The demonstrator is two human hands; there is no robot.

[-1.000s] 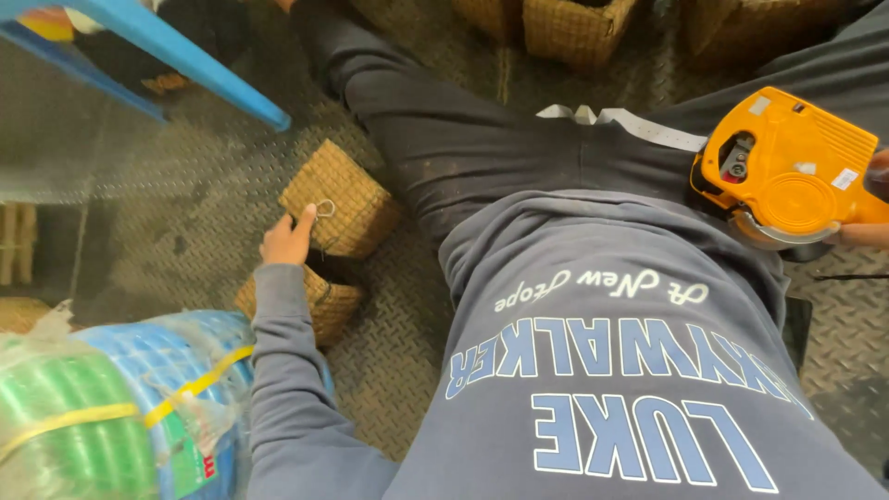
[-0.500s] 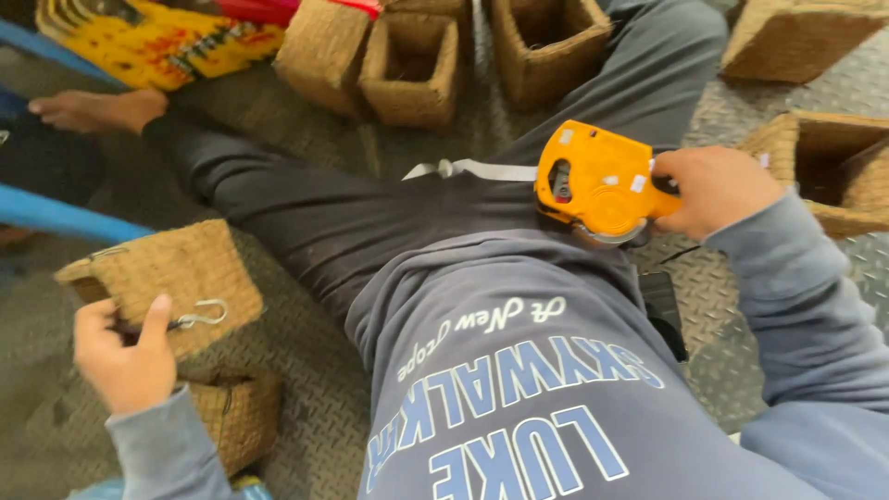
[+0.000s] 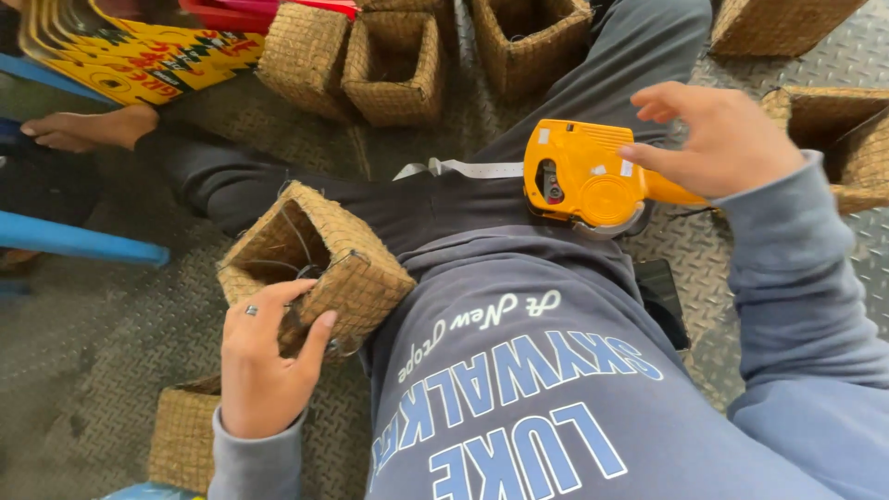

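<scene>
1. Position: the person sits on a metal tread-plate floor (image 3: 93, 315) with legs stretched forward, wearing dark trousers and a grey-blue sweatshirt with pale lettering.
2. Left hand (image 3: 264, 356): it grips the near corner of a square woven basket (image 3: 315, 264). The fingers curl over the rim, and the thumb presses against the outer wall. A ring sits on one finger.
3. Basket position: the held basket is tilted, its opening turned up and to the left. It rests against the left thigh, just beside the sweatshirt hem. A thin wire or tag string crosses its opening.
4. Right hand (image 3: 722, 139): it holds the handle of a yellow label gun (image 3: 583, 176). The lower fingers wrap the handle. The upper fingers are lifted and loosely spread above the gun body.
5. Label gun position: the gun lies over the lap, at the waist, well apart from the held basket. A white drawstring (image 3: 463, 168) runs just to its left.
6. Surroundings:
   - A second woven basket (image 3: 185, 435) lies on the floor below the left hand.
   - More woven baskets (image 3: 389, 65) stand beyond the legs at the top of the view.
   - Another basket (image 3: 833, 139) sits to the right, behind the right wrist.
   - A yellow printed sheet (image 3: 139, 60) lies at the upper left, next to a bare foot (image 3: 88, 130).
   - A blue bar (image 3: 79, 241) crosses the left edge.
</scene>
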